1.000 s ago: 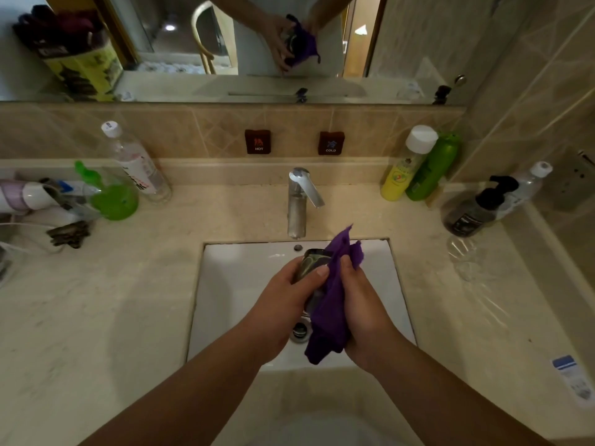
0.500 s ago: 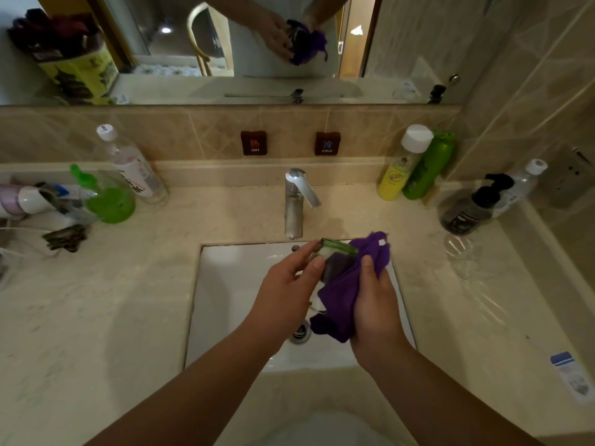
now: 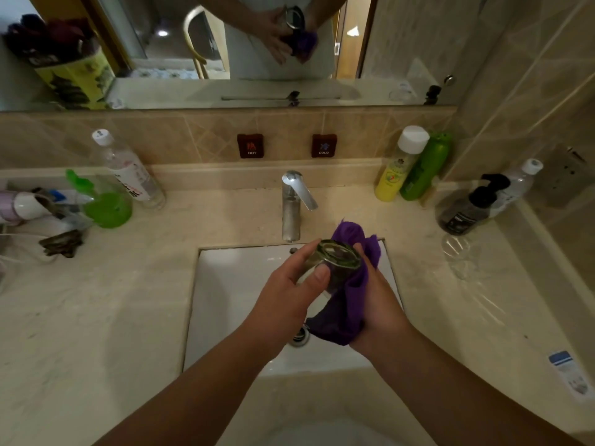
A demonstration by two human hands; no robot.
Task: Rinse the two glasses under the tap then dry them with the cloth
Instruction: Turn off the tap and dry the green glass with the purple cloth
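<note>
From the head view I see my left hand (image 3: pixel 286 294) curled round a clear, green-tinted drinking glass (image 3: pixel 335 265), thumb on the near side and fingers wrapped over the far side, so the glass sits tilted with its mouth turned up toward the camera. My right hand (image 3: pixel 380 304) grips a purple cloth (image 3: pixel 349 313), bunched against the right and underside of the glass; one corner of the cloth sticks up behind the rim, and the rest hangs down from my palm. Both hands and the glass are held above the white rectangular sink basin (image 3: pixel 231 300), just in front of the chrome tap (image 3: pixel 293 204), and no water shows at the spout. A second clear glass (image 3: pixel 458 255) stands on the beige marble desk (image 3: pixel 96 317) to the right of the basin, near a dark pump bottle (image 3: pixel 467 210) and a clear bottle with a white cap (image 3: pixel 518 185). A yellow bottle with a white cap (image 3: pixel 399 169) and a green bottle (image 3: pixel 425 169) lean against the back ledge. On the left stand a clear bottle with a white cap and red label (image 3: pixel 125 169) and a container of green liquid (image 3: pixel 103 204). The mirror (image 3: pixel 402 43) above reflects my hands with the glass and cloth.
</note>
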